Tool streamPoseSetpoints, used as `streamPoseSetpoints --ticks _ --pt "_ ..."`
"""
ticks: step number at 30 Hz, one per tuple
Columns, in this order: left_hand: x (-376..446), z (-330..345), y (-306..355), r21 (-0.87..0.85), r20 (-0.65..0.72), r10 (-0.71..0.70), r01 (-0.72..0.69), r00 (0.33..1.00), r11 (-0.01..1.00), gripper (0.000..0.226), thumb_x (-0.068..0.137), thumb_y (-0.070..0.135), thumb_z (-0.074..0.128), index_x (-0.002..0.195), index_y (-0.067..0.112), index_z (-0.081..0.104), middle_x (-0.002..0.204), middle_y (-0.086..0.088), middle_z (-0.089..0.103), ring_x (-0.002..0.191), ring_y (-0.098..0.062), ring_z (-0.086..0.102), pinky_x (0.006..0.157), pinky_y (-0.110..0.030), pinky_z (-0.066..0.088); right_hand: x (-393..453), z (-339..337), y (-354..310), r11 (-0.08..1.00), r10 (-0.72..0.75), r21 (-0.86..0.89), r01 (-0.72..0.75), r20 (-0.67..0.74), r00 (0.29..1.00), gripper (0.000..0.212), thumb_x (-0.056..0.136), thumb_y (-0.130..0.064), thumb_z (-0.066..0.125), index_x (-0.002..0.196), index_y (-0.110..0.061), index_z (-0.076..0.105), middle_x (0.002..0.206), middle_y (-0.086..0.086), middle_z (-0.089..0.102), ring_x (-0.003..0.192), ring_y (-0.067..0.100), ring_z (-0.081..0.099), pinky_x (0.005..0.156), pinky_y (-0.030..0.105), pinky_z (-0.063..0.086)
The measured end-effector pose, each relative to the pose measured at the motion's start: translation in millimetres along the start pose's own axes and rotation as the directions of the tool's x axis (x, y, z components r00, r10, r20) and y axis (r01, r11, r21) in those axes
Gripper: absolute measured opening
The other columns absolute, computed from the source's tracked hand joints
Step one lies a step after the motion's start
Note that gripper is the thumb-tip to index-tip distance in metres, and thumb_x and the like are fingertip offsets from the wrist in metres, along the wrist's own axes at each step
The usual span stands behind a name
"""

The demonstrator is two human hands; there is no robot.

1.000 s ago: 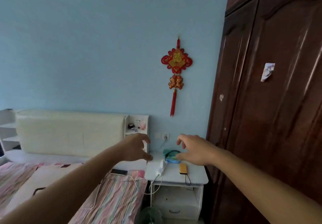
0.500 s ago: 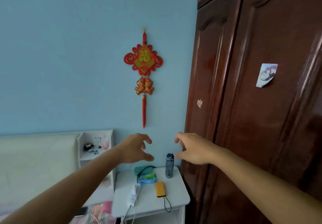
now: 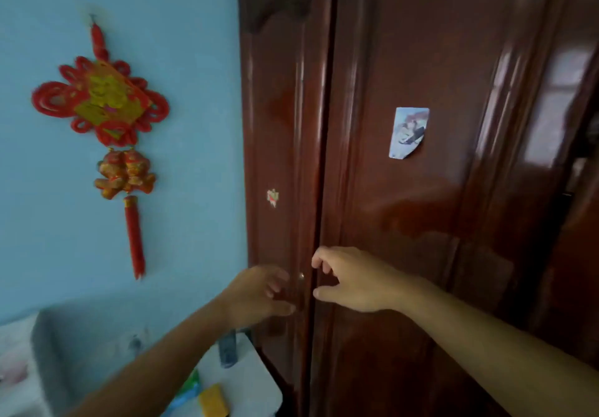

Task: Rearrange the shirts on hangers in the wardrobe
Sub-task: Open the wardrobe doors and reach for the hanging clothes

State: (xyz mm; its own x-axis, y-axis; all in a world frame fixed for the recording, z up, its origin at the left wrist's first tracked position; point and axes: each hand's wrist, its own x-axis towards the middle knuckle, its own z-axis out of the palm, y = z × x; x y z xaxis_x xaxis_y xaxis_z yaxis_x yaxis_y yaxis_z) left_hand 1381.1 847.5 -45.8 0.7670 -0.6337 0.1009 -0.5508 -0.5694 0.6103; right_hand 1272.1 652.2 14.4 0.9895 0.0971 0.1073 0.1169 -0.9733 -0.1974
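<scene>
View has swung right since half a second ago; wardrobe (image 3: 405, 222) now fills the frame, doors closed, shirts unseen; left hand (image 3: 259, 293) and right hand (image 3: 353, 280) now flank the door seam, fingers loosely curled, grasping nothing; nightstand (image 3: 256, 381) lower left.

My view has swung right, off the bed and onto the wardrobe (image 3: 405, 222), whose closed doors now fill most of the frame. My left hand (image 3: 259, 293) and right hand (image 3: 351, 282) have come up from over the nightstand (image 3: 256, 384) to either side of the seam between the doors, fingers loosely curled and holding nothing.
</scene>
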Motion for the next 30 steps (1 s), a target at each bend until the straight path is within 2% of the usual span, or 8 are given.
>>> streamPoseSetpoints --ticks 6,12,15,17,20,24,27,30 --pt "67 53 25 -0.250 0.182 0.249 -0.200 0.951 0.947 0.055 0.068 0.034 0.087 0.116 0.033 0.062 0.102 0.005 0.063 0.090 -0.006 0.062 0.076 -0.014 0.051 -31 -9 29 0.964 0.249 -0.085 -0.252 -0.042 0.968 0.046 0.088 -0.051 0.061 0.127 -0.031 0.047 0.121 -0.013 0.054 0.111 0.011 0.053 0.094 0.037 0.048" --pt "89 103 63 -0.461 0.263 0.467 -0.316 0.844 0.829 0.052 0.070 0.033 0.085 0.117 0.036 0.062 0.104 0.010 0.065 0.091 0.000 0.063 0.077 -0.012 0.050 -73 -17 36 0.854 0.504 -0.112 -0.509 -0.071 0.861 0.042 0.089 -0.050 0.061 0.125 -0.034 0.048 0.123 -0.014 0.054 0.110 0.009 0.054 0.093 0.034 0.050" --pt "79 130 87 -0.599 0.263 0.527 -0.291 0.808 0.746 0.049 0.068 0.041 0.081 0.114 0.041 0.062 0.104 0.013 0.067 0.091 0.004 0.064 0.081 -0.019 0.054 -96 -23 36 0.798 0.582 -0.133 -0.588 -0.086 0.809 0.037 0.091 -0.046 0.060 0.124 -0.034 0.050 0.120 -0.013 0.057 0.106 0.008 0.057 0.089 0.032 0.051" --pt "66 149 100 -0.678 0.269 0.542 -0.244 0.796 0.694 0.052 0.064 0.048 0.077 0.114 0.042 0.062 0.105 0.015 0.068 0.094 0.005 0.064 0.084 -0.022 0.055 -112 -28 36 0.757 0.607 -0.225 -0.613 -0.105 0.788 0.032 0.093 -0.040 0.059 0.123 -0.032 0.051 0.117 -0.012 0.059 0.101 0.009 0.059 0.083 0.031 0.052" --pt "46 176 116 -0.731 0.289 0.583 -0.218 0.760 0.647 0.065 0.063 0.054 0.074 0.125 0.042 0.056 0.115 0.018 0.064 0.105 0.011 0.058 0.089 -0.018 0.050 -131 -31 36 0.677 0.602 -0.453 -0.580 -0.112 0.791 0.029 0.094 -0.029 0.054 0.123 -0.023 0.054 0.111 -0.005 0.062 0.095 0.016 0.060 0.080 0.033 0.051" --pt "28 208 133 -0.733 0.338 0.619 -0.214 0.709 0.646 0.077 0.072 0.047 0.075 0.141 0.039 0.042 0.136 0.020 0.050 0.126 0.003 0.047 0.104 -0.022 0.042 -145 -25 38 0.514 0.520 -0.800 -0.309 0.005 0.854 0.031 0.091 -0.019 0.053 0.121 -0.016 0.058 0.109 0.001 0.061 0.098 0.021 0.053 0.085 0.031 0.037" --pt "16 228 140 -0.709 0.385 0.579 -0.171 0.719 0.684 0.086 0.077 0.041 0.074 0.150 0.036 0.030 0.149 0.010 0.042 0.136 -0.008 0.040 0.113 -0.031 0.034 -149 -25 41 0.407 0.523 -0.895 -0.184 0.062 0.850 0.035 0.092 -0.025 0.056 0.126 -0.016 0.059 0.120 0.004 0.059 0.109 0.025 0.051 0.103 0.039 0.037" --pt "10 244 146 -0.704 0.379 0.537 -0.142 0.754 0.696 0.086 0.082 0.035 0.074 0.154 0.030 0.026 0.155 0.005 0.036 0.142 -0.013 0.034 0.116 -0.035 0.031 -156 -35 45 0.313 0.553 -0.935 -0.168 0.036 0.832 0.042 0.094 -0.027 0.054 0.134 -0.016 0.055 0.131 0.005 0.055 0.123 0.029 0.047 0.121 0.046 0.019"
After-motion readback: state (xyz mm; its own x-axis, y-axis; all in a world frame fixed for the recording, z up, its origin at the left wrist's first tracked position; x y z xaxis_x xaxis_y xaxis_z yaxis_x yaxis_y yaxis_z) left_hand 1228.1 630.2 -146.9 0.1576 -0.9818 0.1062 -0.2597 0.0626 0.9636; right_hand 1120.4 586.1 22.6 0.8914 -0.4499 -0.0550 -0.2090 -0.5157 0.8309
